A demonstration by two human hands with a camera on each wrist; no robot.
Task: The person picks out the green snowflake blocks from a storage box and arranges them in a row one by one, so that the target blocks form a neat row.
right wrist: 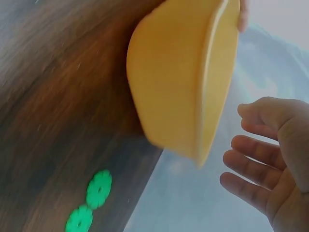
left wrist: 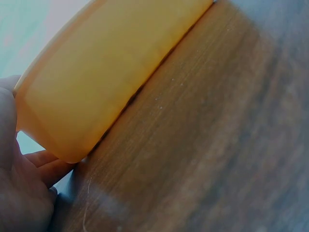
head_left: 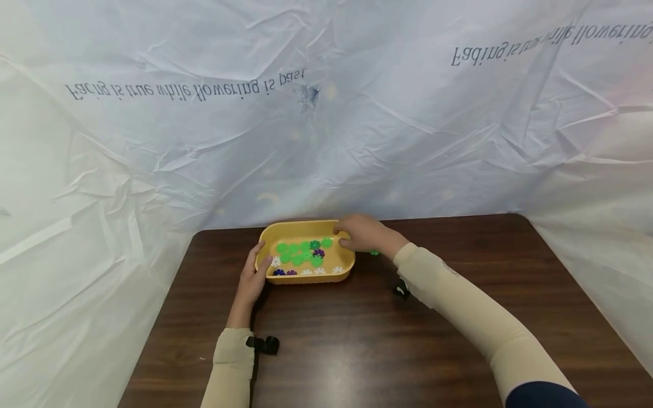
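A yellow plastic basin [head_left: 301, 231] stands near the table's far edge, holding flower-shaped plastic pieces in green [head_left: 297, 259], white [head_left: 319, 271] and purple [head_left: 318, 253]. My left hand [head_left: 249, 283] grips the basin's left end, thumb over the rim and fingers round the outside. In the left wrist view those fingers [left wrist: 53, 169] sit low against the basin's corner. Over the right end hovers my right hand [head_left: 363, 232]. The right wrist view shows its fingers [right wrist: 251, 169] loosely bent and spread, with nothing between them and a gap to the basin wall [right wrist: 169, 72].
Two green flower pieces [right wrist: 99, 189] lie on the table just right of the basin, partly hidden by the right hand in the head view. The dark wooden table [head_left: 347, 340] meets a white printed cloth [head_left: 326, 141] hanging behind it.
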